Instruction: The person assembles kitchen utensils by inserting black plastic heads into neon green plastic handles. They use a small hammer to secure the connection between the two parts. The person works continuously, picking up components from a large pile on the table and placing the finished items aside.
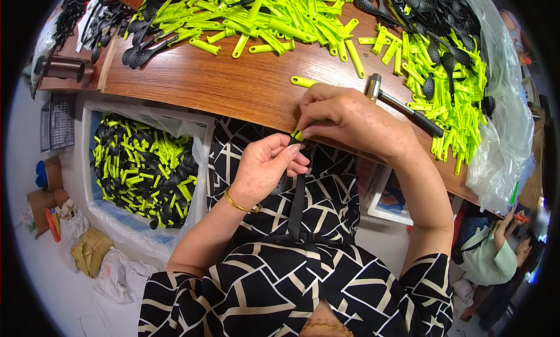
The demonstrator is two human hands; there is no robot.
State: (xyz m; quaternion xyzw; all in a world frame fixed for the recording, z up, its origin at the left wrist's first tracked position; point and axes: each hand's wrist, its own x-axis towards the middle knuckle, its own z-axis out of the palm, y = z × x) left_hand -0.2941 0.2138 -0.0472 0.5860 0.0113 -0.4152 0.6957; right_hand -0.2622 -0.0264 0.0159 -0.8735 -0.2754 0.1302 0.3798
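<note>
Left hand (259, 168) and right hand (347, 118) pinch a green-and-black piece (299, 136).
It sits clamped between both hands' fingers (287, 154), green part toward the right ones; its long axis probably slants down-left, though they cover most of it.

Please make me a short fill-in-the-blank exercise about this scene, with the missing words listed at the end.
1. The left hand and right hand meet at a piece coloured green and ____.
2. Of the two hands, the ____ one is nearer the hammer.
3. The bracelet is coloured ____.
4. The bin stands to the ____ of the person's lap.

Missing words: black; right; gold; left.
</note>
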